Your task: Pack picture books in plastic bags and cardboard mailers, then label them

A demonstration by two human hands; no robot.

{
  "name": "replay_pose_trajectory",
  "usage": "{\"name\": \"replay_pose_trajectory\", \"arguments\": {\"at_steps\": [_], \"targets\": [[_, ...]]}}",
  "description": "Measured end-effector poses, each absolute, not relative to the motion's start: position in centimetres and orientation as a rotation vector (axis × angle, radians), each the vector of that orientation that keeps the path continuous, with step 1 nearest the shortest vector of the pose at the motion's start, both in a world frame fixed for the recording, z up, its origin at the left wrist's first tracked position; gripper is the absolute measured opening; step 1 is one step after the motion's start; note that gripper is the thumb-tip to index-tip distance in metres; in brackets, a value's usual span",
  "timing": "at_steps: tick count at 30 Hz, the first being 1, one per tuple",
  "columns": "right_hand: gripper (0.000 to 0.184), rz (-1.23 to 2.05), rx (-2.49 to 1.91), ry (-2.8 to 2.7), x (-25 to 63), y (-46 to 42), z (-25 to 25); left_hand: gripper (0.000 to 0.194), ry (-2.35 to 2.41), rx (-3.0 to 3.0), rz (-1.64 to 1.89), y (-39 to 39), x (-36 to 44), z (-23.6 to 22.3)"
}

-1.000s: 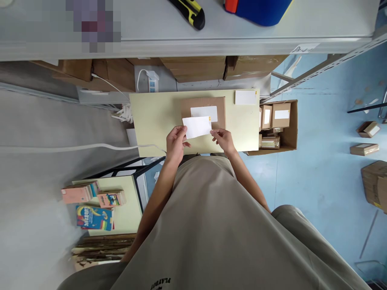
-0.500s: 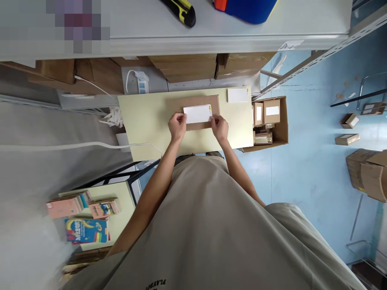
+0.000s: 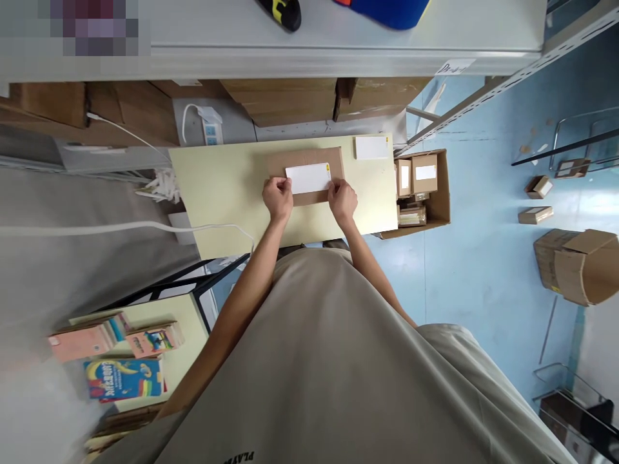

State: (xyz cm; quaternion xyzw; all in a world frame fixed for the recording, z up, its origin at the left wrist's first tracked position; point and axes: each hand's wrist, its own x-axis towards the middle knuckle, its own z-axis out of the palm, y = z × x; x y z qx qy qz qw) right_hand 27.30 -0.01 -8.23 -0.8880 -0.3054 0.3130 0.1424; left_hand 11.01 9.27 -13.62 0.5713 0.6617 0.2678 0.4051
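A white label (image 3: 307, 178) with a small yellow mark lies over a flat brown cardboard package (image 3: 304, 156) on the pale yellow table (image 3: 217, 193). My left hand (image 3: 278, 195) pinches the label's near left corner between thumb and fingers. At its near right corner, my right hand (image 3: 343, 198) holds it in a similar pinch. Whether the label's underside touches the cardboard cannot be made out. Another white label (image 3: 371, 147) rests at the table's far right corner.
An open carton (image 3: 442, 193) of small parcels stands against the table's right end. A grey shelf (image 3: 290, 63) carrying a utility knife (image 3: 285, 13) runs across the far side. Books (image 3: 126, 378) lie on a side table at lower left. A white cable (image 3: 145, 225) crosses at left.
The whole view has shifted slightly, so most things appear a little further left. Both hands keep their pinch on the label, which stays over the package.
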Motion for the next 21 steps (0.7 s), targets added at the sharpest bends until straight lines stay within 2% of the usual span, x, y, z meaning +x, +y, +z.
{"name": "replay_pose_trajectory", "arguments": {"at_steps": [9, 15, 21], "targets": [[0.028, 0.889, -2.586, -0.906, 27.5, -0.3, -8.1, 0.028, 1.676, 1.459, 0.746, 8.9, 11.6, -14.0], [0.012, 0.976, -2.602, -1.035, 29.8, 1.6, -7.6, 0.031, 1.659, 1.440, 0.731, 8.8, 11.7, -13.4], [0.017, 0.873, -2.579, -1.016, 30.6, 6.9, -7.8, 0.034, 1.659, 1.418, 0.700, 8.8, 11.9, -12.5]]}}
